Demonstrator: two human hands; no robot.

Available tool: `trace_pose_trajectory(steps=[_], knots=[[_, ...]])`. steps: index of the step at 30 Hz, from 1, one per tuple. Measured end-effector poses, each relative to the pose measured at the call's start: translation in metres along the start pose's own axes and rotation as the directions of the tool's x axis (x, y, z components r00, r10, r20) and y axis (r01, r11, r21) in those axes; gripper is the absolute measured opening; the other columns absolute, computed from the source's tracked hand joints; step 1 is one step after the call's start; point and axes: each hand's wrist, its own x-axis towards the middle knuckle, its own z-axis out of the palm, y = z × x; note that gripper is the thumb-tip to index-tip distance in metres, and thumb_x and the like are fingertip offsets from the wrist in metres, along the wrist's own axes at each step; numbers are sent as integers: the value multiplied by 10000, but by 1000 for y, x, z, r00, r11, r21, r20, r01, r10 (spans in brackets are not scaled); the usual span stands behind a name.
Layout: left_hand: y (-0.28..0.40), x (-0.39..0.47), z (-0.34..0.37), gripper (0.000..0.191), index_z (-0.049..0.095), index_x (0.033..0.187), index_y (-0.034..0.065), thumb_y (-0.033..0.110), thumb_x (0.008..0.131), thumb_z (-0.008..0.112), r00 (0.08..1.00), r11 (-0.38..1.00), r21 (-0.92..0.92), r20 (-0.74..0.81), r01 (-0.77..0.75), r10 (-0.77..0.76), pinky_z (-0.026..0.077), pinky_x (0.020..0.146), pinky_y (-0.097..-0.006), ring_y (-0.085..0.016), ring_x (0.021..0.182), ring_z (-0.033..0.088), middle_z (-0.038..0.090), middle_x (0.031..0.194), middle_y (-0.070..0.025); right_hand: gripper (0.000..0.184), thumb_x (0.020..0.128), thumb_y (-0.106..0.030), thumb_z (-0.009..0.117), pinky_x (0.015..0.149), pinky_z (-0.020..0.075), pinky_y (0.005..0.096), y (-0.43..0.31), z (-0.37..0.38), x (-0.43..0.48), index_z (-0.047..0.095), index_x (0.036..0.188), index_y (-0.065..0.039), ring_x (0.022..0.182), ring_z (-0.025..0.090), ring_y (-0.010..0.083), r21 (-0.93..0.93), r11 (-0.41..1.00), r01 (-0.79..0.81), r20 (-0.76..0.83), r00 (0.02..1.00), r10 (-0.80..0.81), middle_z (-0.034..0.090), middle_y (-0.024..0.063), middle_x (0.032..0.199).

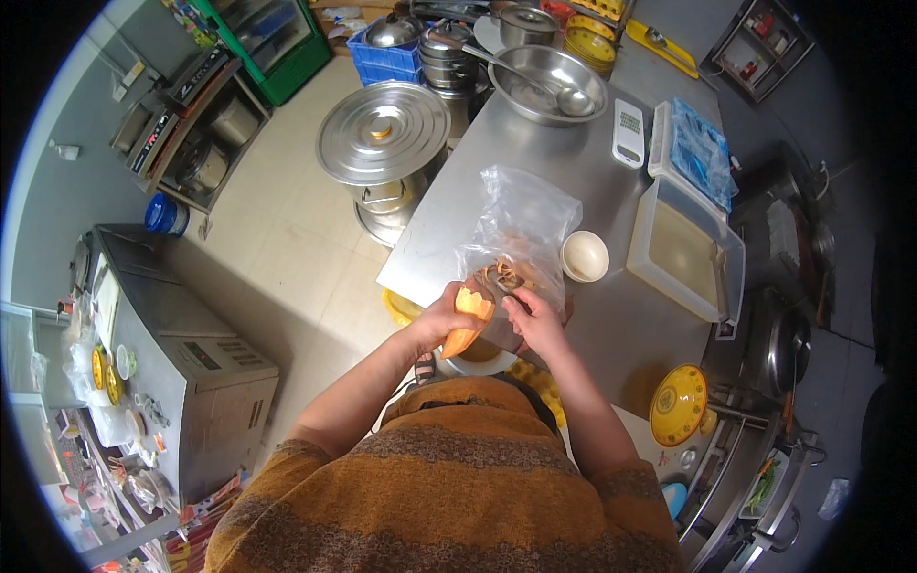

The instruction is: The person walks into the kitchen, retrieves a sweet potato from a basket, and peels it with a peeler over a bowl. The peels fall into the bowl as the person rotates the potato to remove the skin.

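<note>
My left hand (pixel 440 315) grips a partly peeled sweet potato (pixel 469 326), orange flesh bare at its lower end, darker skin towards the top. A peeler (pixel 503 285) with a dark handle is in my right hand (pixel 534 319), just right of the sweet potato. Orange peelings (pixel 510 272) lie by the peeler, at the near end of a clear plastic bag (pixel 526 208) on the steel table (pixel 602 336). Below my hands, partly hidden by them, stands a pale container (pixel 494 364) at the table's near edge.
A cream bowl (pixel 584 256) stands right of the bag. Farther right is a translucent plastic tub (pixel 688 251). A white grater (pixel 628 132) and a steel basin (pixel 548 82) with a ladle lie at the far side. Left of the table stands a large lidded pot (pixel 383 136).
</note>
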Motion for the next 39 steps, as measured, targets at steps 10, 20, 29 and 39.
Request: trace_pose_trajectory(steps=[10, 20, 29, 39], knots=[[-2, 8, 5, 564, 486, 1199, -2, 147, 716, 736, 992, 952, 289, 102, -98, 71, 449, 886, -288, -177, 979, 561, 584, 1083, -83, 328, 932, -375, 488, 577, 453, 476, -9, 7, -7, 517, 868, -55, 677, 591, 401, -528, 805, 271, -3, 947, -321, 604, 190, 689], [12, 1, 15, 562, 568, 1094, 31, 264, 633, 789, 990, 690, 718, -5, -96, 143, 470, 830, -317, -195, 910, 611, 643, 963, -100, 342, 928, -395, 471, 700, 468, 474, 2, -11, 29, 611, 971, -87, 801, 615, 370, -681, 731, 48, -83, 986, -142, 640, 178, 819], [25, 9, 32, 531, 589, 979, 5, 330, 596, 759, 980, 433, 901, -99, 16, 170, 485, 793, -380, -347, 886, 620, 652, 899, -199, 433, 943, -414, 419, 773, 465, 476, 3, -8, 27, 550, 1210, -98, 887, 606, 379, -614, 788, 42, -125, 981, -150, 640, 193, 964], [31, 15, 34, 596, 575, 1026, 3, 335, 578, 785, 980, 367, 924, -158, 103, 122, 487, 793, -363, -317, 877, 626, 654, 914, -179, 420, 946, -435, 408, 731, 458, 504, -13, -6, 10, 573, 1015, -55, 801, 597, 421, -515, 857, -22, -223, 969, -110, 624, 226, 802]])
